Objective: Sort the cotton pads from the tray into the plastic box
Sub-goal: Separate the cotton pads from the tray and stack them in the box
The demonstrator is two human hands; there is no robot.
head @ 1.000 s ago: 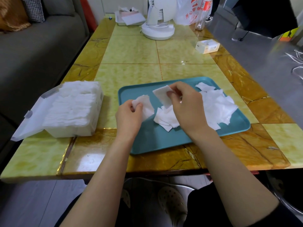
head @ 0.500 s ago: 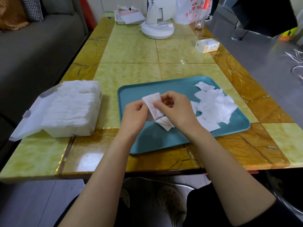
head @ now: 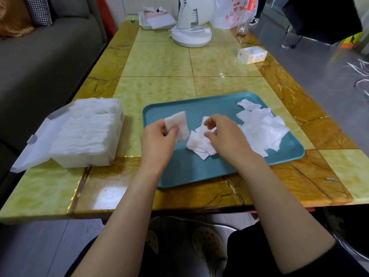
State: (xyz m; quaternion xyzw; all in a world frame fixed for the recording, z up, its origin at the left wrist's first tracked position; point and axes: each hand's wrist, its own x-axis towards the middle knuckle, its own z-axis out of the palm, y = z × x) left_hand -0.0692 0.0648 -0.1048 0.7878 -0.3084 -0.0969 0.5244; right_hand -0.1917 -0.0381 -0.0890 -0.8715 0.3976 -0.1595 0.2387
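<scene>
Head view: teal tray [head: 179, 174] lies on the counter [head: 159, 62], with the plastic box [head: 89, 158], lid open and packed with pads, at its 9 o'clock. Left hand [head: 157, 139] pinches one cotton pad [head: 178, 123] above the tray; right hand [head: 225, 136] pinches with curled thumb and forefinger at a small heap [head: 197, 145] mid-tray. A larger pile [head: 261, 129] lies at the tray's 3 o'clock.

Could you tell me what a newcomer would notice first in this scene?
Two hands work over the teal tray near the table's front edge: the left hand holds up cotton pads, and the right hand pinches a pad from a small pile mid-tray. A bigger loose heap of pads whitens the tray's right side. Left of the tray stands the open plastic box, already packed full.
</scene>
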